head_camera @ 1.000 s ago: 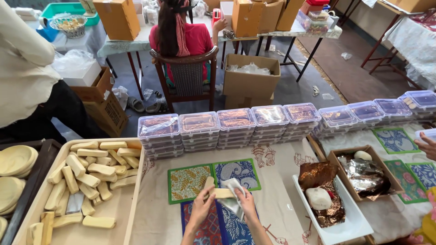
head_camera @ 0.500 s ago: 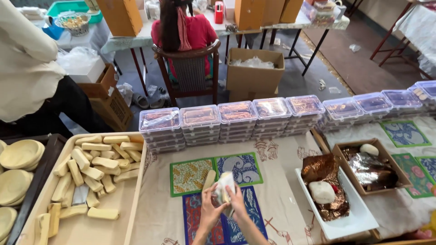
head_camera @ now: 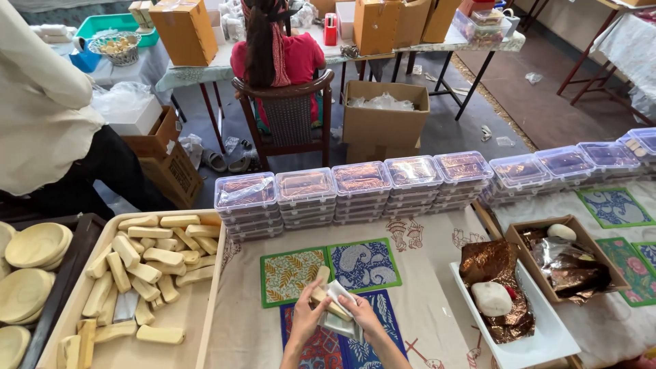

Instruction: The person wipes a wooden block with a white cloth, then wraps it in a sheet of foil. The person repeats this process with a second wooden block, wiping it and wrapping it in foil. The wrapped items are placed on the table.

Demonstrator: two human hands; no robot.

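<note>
- Fingers of the left hand [head_camera: 305, 316] and right hand [head_camera: 362, 316] clasp a pale bar [head_camera: 326, 301], apparently in a clear wrapper [head_camera: 339, 318], above the tabletop [head_camera: 424, 301].
- A tray of bars [head_camera: 147, 270] lies left.
- Stacked lidded boxes [head_camera: 355, 191] stand beyond.
- A white tray [head_camera: 529, 335] with foil lies right.

tray w/ bars [head_camera: 147, 256] L | box stacks [head_camera: 362, 188] behind | hands [head_camera: 335, 314] ctr | tub [head_camera: 519, 335] R
</note>
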